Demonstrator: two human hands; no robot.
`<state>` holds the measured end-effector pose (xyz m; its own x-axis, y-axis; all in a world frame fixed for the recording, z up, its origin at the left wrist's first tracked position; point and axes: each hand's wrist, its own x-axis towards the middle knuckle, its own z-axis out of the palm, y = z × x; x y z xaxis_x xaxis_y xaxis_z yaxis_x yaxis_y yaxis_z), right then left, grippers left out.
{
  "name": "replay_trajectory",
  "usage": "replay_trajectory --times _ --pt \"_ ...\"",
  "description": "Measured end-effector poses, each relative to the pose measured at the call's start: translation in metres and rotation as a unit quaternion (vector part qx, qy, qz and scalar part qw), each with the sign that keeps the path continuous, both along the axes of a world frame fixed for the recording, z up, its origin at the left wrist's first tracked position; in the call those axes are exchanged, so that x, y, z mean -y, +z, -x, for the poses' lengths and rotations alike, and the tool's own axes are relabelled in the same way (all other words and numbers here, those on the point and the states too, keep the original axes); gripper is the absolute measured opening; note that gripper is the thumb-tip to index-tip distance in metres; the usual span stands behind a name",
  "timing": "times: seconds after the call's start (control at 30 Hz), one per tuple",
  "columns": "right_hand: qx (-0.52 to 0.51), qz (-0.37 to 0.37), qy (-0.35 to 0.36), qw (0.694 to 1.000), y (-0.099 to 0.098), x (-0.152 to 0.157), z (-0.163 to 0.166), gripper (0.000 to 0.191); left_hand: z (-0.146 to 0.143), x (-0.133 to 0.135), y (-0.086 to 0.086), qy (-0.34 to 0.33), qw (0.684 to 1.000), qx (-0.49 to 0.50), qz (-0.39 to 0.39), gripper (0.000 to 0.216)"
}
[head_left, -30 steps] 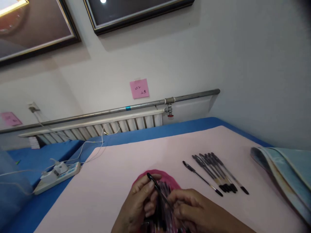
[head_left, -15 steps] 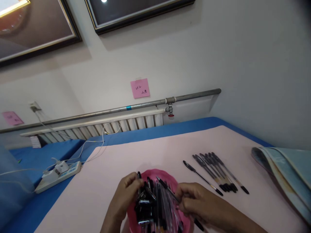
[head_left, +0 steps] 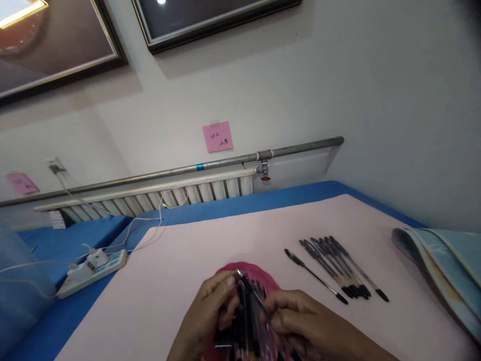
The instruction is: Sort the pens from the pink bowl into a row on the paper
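A pink bowl [head_left: 255, 273] full of loose black pens stands on the pink sheet at the bottom centre. My left hand [head_left: 214, 306] and my right hand [head_left: 296, 321] meet over it, fingers pinched on one black pen [head_left: 251, 291] that slants up to the left. I cannot make out whether the left fingers also hold a cap. To the right lies a row of several capped black pens [head_left: 338, 268] side by side, with one single pen [head_left: 313, 276] slightly apart on their left.
A white power strip [head_left: 92, 268] with plugs and cables lies on the blue cloth at the left. Folded light-blue printed material [head_left: 439, 260] lies at the right edge. A radiator and a grey pipe [head_left: 263, 154] run along the wall behind.
Half a second ago my hands were apart on either side of the bowl; now they have come together over it on one pen.
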<state>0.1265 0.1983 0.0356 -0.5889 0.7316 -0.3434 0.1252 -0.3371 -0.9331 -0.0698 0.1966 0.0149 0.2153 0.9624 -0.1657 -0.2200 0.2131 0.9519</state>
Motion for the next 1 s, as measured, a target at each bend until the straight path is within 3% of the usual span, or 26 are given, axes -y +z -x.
replay_trajectory --times 0.17,0.37,0.63,0.7,0.83,0.9,1.0 --pt "-0.023 0.023 0.022 0.999 -0.001 0.002 0.004 0.005 -0.012 0.002 -0.002 -0.001 0.994 0.11 0.027 0.028" --pt "-0.051 -0.004 -0.017 0.999 -0.004 0.002 0.007 0.009 -0.014 0.001 -0.004 0.036 0.989 0.138 0.037 0.028" --pt "0.048 -0.11 -0.058 0.991 -0.019 0.003 0.011 0.012 -0.017 -0.002 -0.007 0.064 0.988 0.136 0.042 0.029" --pt "0.046 -0.098 -0.051 0.993 -0.018 0.004 0.012 0.016 -0.017 -0.002 -0.007 0.075 0.987 0.139 0.041 0.028" --pt "-0.062 -0.017 -0.003 0.998 -0.01 0.006 0.012 0.015 -0.014 0.0 -0.003 0.077 0.984 0.159 0.034 0.029" --pt "-0.098 0.006 -0.015 0.995 -0.009 0.007 0.013 0.025 -0.013 0.001 -0.002 0.072 0.983 0.164 0.032 0.029" --pt "-0.102 0.026 -0.029 0.994 -0.012 0.006 0.015 0.022 -0.014 0.001 -0.002 0.069 0.984 0.164 0.033 0.027"
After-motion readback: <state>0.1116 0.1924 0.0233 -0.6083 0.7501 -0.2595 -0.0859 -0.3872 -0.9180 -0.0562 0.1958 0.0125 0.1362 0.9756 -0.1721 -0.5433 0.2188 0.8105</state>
